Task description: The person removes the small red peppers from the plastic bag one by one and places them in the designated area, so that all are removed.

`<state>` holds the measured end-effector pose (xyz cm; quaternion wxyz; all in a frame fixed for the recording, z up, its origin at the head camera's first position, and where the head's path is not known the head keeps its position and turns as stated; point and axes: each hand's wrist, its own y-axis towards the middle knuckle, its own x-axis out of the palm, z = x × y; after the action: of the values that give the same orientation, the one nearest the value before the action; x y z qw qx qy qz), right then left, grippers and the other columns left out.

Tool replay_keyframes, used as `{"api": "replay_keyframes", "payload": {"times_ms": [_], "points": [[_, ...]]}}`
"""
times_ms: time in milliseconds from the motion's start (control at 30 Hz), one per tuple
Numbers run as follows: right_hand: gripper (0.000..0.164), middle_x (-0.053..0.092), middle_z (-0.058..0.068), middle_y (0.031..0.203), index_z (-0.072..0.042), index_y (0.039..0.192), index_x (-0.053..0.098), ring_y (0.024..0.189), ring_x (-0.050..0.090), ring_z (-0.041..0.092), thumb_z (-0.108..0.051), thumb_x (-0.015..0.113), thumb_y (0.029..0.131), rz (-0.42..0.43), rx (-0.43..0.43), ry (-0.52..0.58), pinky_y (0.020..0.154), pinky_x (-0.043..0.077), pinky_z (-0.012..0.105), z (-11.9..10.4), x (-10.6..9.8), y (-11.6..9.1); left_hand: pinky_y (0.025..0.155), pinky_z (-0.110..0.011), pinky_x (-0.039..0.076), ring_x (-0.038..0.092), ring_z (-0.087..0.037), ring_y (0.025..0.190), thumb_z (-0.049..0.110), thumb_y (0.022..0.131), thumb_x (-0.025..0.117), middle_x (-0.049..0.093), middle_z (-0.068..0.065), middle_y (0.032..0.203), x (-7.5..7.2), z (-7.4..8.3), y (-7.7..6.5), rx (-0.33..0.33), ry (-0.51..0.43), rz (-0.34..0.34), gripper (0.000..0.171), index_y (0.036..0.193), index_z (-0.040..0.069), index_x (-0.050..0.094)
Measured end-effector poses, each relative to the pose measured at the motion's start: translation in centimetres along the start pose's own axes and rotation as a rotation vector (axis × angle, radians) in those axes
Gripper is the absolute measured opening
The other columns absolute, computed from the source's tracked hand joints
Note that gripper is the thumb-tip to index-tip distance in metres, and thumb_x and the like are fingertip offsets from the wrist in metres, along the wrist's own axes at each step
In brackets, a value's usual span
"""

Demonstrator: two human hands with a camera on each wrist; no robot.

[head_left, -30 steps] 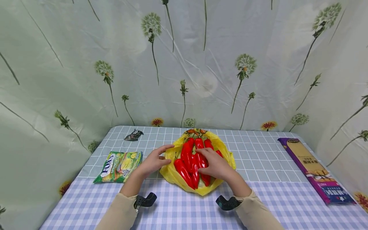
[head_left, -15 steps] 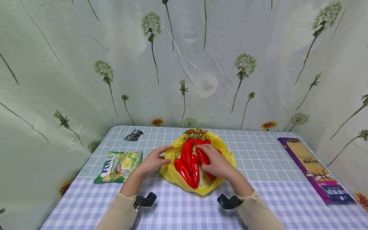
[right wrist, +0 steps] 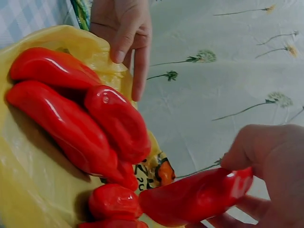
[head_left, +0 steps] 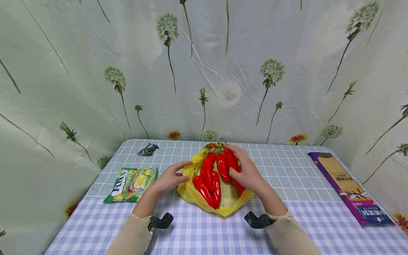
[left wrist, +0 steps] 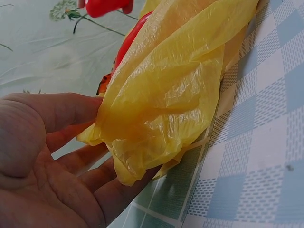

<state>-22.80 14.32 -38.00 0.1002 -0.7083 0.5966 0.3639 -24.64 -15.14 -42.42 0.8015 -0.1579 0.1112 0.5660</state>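
A yellow plastic bag lies spread on the table with several glossy red peppers on it. My left hand holds its left rim; in the left wrist view the thumb is on one side of the yellow film and the fingers are on the other. My right hand grips a red pepper at the bag's far right, its thin stem pointing away. Other peppers lie in the bag beside it, and one is partly below the right hand.
A green FOX'S candy bag lies left of the left hand. Behind it is a small black wrapper. A long purple pasta packet lies at the right. A floral curtain hangs behind the table.
My right hand has moved rightward and farther back, from a pepper in the middle to one at the far right. A front pepper has shifted right. My left hand stays put.
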Motion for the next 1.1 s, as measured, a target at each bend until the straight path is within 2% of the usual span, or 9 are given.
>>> {"api": "replay_keyframes", "payload": {"times_ms": [267,533,667,767,933,1100], "points": [[0.073,0.036,0.014,0.155,-0.018,0.152,0.039,0.123,0.054,0.042,-0.001,0.062,0.085,0.131,0.026,0.079,0.091,0.056,0.053,0.5,-1.5,0.3,0.093,-0.043,0.057,0.057,-0.037,0.127,0.012,0.095,0.064,0.042,-0.012,0.157,-0.1,-0.1,0.1,-0.001,0.001,-0.002,0.054,0.146,0.023,0.051],[0.072,0.032,0.012,0.160,-0.022,0.155,0.035,0.133,0.045,0.045,-0.004,0.061,0.091,0.153,0.127,0.111,0.090,0.055,0.056,0.9,-3.2,0.3,0.090,-0.040,0.058,0.059,-0.033,0.123,0.012,0.094,0.065,0.042,-0.009,0.157,0.0,-0.2,0.2,-0.029,-0.017,0.019,0.053,0.144,0.027,0.053],[0.071,0.033,0.010,0.160,-0.027,0.154,0.037,0.136,0.043,0.044,-0.006,0.062,0.091,0.170,0.171,0.117,0.095,0.053,0.057,1.4,-3.7,0.3,0.081,-0.034,0.058,0.060,-0.032,0.121,0.012,0.094,0.065,0.043,-0.010,0.156,0.0,-0.2,0.2,-0.027,-0.006,0.018,0.054,0.144,0.027,0.053],[0.063,0.035,0.008,0.159,-0.027,0.149,0.043,0.136,0.043,0.041,-0.007,0.063,0.092,0.194,0.192,0.142,0.096,0.052,0.057,1.8,-4.0,0.4,0.076,-0.031,0.056,0.061,-0.031,0.119,0.011,0.094,0.065,0.043,-0.012,0.155,0.0,-0.2,0.2,-0.018,0.003,0.014,0.054,0.145,0.024,0.052],[0.051,0.029,0.005,0.164,-0.023,0.141,0.050,0.137,0.042,0.040,-0.011,0.063,0.094,0.231,0.249,0.167,0.095,0.053,0.055,2.8,-4.6,0.4,0.075,-0.031,0.056,0.062,-0.029,0.116,0.011,0.094,0.065,0.043,-0.011,0.155,0.0,-0.1,0.2,-0.024,-0.004,0.009,0.054,0.145,0.025,0.052],[0.053,0.028,0.005,0.164,-0.024,0.143,0.049,0.139,0.040,0.039,-0.013,0.064,0.094,0.256,0.313,0.171,0.094,0.053,0.054,3.7,-5.2,0.4,0.081,-0.033,0.058,0.061,-0.030,0.119,0.011,0.095,0.064,0.043,-0.010,0.156,0.0,-0.1,0.2,-0.025,-0.013,0.003,0.054,0.146,0.025,0.051]]}}
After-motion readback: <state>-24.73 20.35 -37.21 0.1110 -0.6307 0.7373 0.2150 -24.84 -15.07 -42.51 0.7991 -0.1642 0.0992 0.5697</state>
